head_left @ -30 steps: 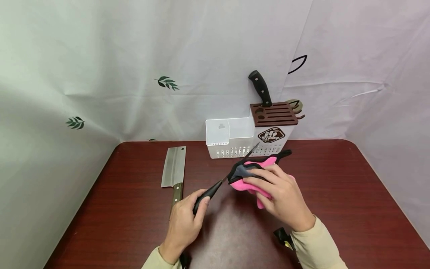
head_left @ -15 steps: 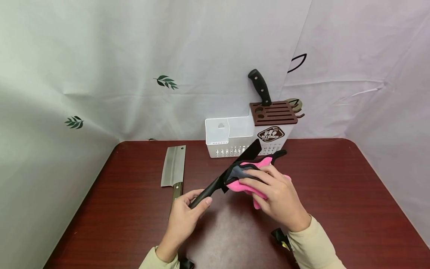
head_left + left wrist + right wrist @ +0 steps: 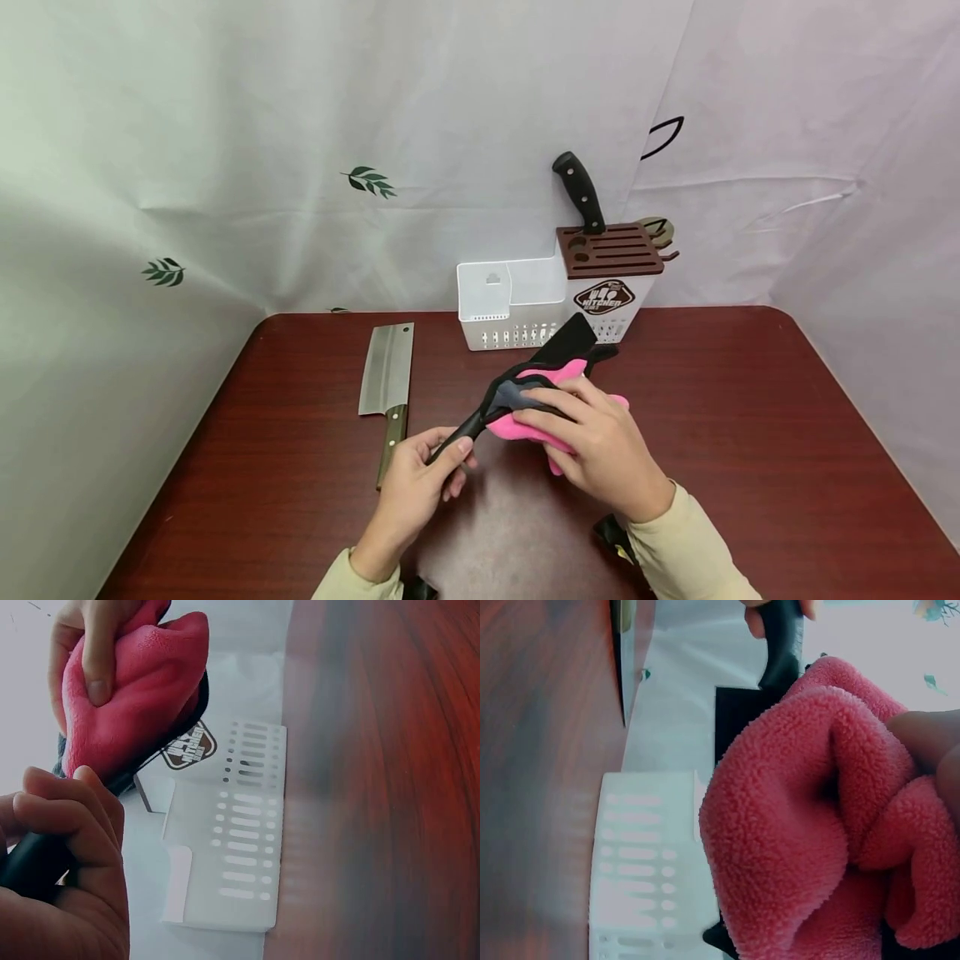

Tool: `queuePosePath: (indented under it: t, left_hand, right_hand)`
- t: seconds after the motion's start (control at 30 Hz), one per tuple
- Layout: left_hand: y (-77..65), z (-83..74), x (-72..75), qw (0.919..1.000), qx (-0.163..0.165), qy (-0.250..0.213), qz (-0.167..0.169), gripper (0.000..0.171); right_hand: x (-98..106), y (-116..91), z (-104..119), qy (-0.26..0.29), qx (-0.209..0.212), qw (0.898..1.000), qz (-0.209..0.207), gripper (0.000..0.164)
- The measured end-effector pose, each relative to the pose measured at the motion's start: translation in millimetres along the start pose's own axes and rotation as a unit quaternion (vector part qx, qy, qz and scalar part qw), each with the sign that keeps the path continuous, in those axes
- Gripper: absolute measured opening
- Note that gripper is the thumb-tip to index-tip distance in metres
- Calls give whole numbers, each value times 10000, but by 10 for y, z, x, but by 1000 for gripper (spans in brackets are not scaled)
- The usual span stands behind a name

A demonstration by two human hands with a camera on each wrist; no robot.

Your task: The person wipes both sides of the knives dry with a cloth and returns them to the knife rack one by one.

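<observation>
My left hand (image 3: 412,479) grips the handle of a black knife (image 3: 572,337), which is lifted off the table with its blade slanting up to the right. A pink fleecy cloth (image 3: 517,428) with a black edge and grey lining is wrapped about the middle of the blade. My right hand (image 3: 609,443) holds this cloth, its fingers on top and its thumb underneath. In the right wrist view the cloth (image 3: 780,802) hides much of the blade. Handle and curled fingers of the left hand (image 3: 67,855) show in the left wrist view.
A white knife rack (image 3: 517,329) with a brown slotted top (image 3: 618,260) stands at the table's back edge. From it rises a black-handled knife (image 3: 580,192). To the left a cleaver (image 3: 390,367) lies flat on the red-brown table (image 3: 262,467). White curtains (image 3: 480,125) enclose the back and sides.
The knife has turned from edge-on, so its broad black face now shows. The cloth and right hand have moved left and slightly down the blade toward the handle.
</observation>
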State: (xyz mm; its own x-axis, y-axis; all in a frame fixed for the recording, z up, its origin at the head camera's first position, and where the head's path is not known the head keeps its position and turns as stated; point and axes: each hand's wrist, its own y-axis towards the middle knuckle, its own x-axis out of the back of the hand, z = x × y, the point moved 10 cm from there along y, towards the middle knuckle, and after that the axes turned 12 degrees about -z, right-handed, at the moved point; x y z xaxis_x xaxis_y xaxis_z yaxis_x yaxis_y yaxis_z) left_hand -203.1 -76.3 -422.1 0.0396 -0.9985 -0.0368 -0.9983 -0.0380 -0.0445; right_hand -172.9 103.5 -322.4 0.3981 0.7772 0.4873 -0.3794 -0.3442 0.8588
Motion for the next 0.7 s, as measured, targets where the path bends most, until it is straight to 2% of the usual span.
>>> queuePosePath:
  t: [0.37,0.5,0.7]
  left_hand:
    - [-28,-22,-37,9991,-93,169,383,31]
    - [-34,-41,-41,9986,-183,190,450,32]
    - [-34,-46,-36,9983,-261,278,447,30]
  right_hand:
    - [-170,-89,-21,-22,-278,9981,552,52]
    - [-164,-91,-46,-16,-342,9984,445,48]
    - [-119,-70,-91,-87,-419,9991,39,27]
